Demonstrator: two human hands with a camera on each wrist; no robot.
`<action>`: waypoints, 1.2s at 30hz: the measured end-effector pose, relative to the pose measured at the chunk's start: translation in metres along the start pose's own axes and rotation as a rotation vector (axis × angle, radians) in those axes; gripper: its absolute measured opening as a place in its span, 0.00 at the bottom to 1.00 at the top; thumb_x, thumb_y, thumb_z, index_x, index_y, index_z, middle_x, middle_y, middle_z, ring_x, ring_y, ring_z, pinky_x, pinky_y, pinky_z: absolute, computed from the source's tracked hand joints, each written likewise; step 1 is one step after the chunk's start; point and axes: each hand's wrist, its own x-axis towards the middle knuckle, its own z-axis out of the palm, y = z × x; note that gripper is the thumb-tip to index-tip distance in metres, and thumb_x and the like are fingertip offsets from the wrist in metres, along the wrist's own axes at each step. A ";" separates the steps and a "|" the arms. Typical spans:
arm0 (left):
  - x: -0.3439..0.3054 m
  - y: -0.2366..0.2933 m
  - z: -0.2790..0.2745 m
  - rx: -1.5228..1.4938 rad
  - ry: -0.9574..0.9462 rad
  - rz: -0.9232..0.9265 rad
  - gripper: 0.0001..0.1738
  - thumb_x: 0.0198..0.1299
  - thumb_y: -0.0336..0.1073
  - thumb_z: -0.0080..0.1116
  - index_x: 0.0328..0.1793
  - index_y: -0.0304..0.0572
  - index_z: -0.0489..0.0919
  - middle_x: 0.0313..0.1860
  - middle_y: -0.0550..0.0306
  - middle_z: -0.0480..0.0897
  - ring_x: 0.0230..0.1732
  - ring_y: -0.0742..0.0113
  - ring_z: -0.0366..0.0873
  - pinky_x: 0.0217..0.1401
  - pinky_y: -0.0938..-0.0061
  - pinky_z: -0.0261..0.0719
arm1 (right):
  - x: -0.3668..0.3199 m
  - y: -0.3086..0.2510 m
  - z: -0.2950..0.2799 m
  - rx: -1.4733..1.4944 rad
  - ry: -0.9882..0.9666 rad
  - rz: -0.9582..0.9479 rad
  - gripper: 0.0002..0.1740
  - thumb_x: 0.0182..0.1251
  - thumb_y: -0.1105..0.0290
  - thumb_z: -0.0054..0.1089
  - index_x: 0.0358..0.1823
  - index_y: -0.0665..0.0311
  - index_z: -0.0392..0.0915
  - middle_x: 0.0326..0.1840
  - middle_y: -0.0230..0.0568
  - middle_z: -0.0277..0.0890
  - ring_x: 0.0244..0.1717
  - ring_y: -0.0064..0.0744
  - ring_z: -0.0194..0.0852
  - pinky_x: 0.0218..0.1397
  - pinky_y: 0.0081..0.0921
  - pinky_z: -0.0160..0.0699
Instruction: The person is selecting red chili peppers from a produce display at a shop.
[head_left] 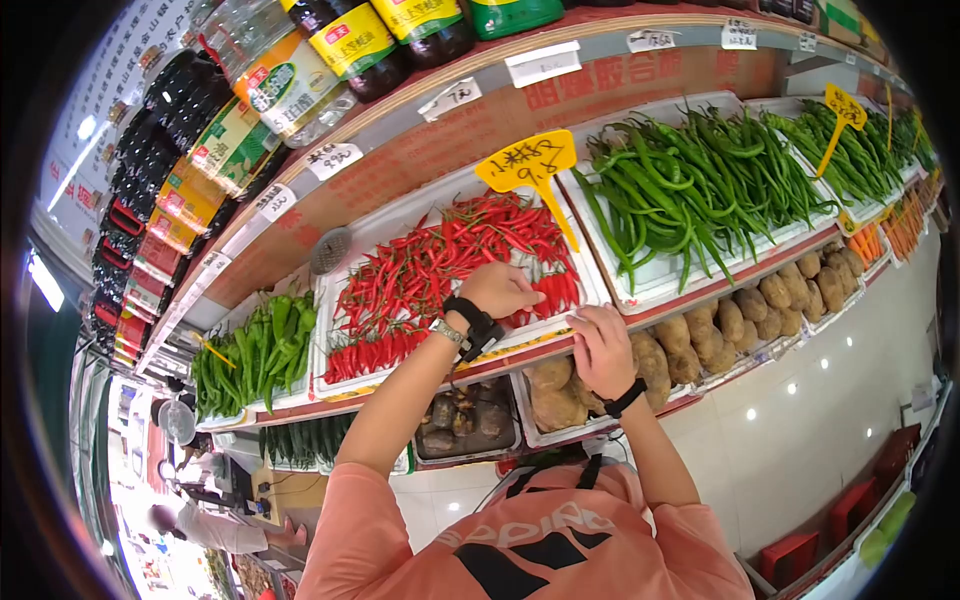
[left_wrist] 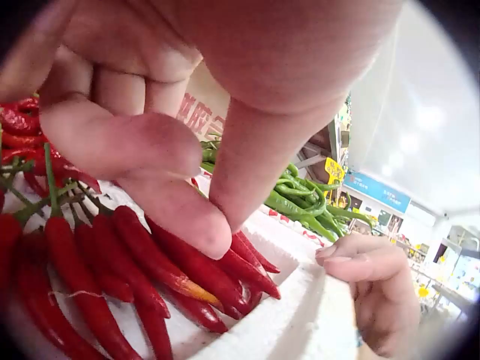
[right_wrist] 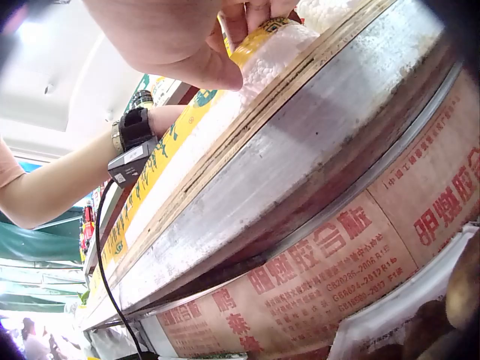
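Observation:
Red chilies (head_left: 440, 250) fill a white foam tray (head_left: 592, 285), loosely heaped behind and laid in rows along the front. At the tray's front right corner, my left hand (head_left: 497, 290) bends down with thumb and a finger brought together, pinching at a red chili (left_wrist: 251, 274). Beneath those fingertips, other chilies lie side by side against the foam wall. My right hand (head_left: 603, 350) grips the tray's corner; in the right wrist view its thumb (right_wrist: 217, 71) presses the front face beside yellow printed tape (right_wrist: 161, 161).
Green chilies (head_left: 700, 180) lie in the tray to the right, green peppers (head_left: 265, 345) to the left. Potatoes (head_left: 705, 335) stand in trays below the shelf edge. A yellow price sign (head_left: 530, 165) rises behind my left hand. Bottles (head_left: 350, 45) line the upper shelf.

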 end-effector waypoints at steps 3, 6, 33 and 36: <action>-0.001 -0.002 -0.001 -0.117 -0.194 -0.060 0.21 0.65 0.52 0.78 0.39 0.39 0.94 0.29 0.61 0.91 0.25 0.74 0.86 0.29 0.75 0.83 | -0.001 0.001 0.004 -0.007 0.017 -0.008 0.21 0.64 0.79 0.66 0.60 0.60 0.83 0.61 0.44 0.79 0.64 0.52 0.79 0.78 0.58 0.73; -0.006 0.006 0.002 -0.072 -0.157 -0.079 0.18 0.66 0.50 0.77 0.39 0.40 0.93 0.29 0.61 0.92 0.24 0.74 0.86 0.29 0.75 0.84 | -0.001 0.000 0.006 -0.027 0.025 -0.009 0.21 0.65 0.79 0.66 0.60 0.59 0.83 0.61 0.44 0.79 0.64 0.52 0.79 0.78 0.58 0.73; 0.049 -0.063 -0.088 0.482 0.474 -0.466 0.28 0.64 0.59 0.71 0.63 0.51 0.90 0.62 0.50 0.90 0.65 0.50 0.88 0.65 0.52 0.87 | -0.001 -0.002 -0.001 0.017 -0.021 0.002 0.19 0.69 0.78 0.64 0.61 0.61 0.83 0.63 0.46 0.78 0.67 0.55 0.77 0.80 0.60 0.70; 0.051 -0.084 -0.087 0.408 0.571 -0.371 0.25 0.65 0.57 0.70 0.59 0.50 0.92 0.56 0.43 0.92 0.59 0.43 0.89 0.63 0.49 0.85 | -0.001 -0.002 -0.002 0.017 -0.015 0.003 0.20 0.69 0.78 0.64 0.61 0.61 0.83 0.64 0.46 0.78 0.67 0.54 0.77 0.80 0.60 0.70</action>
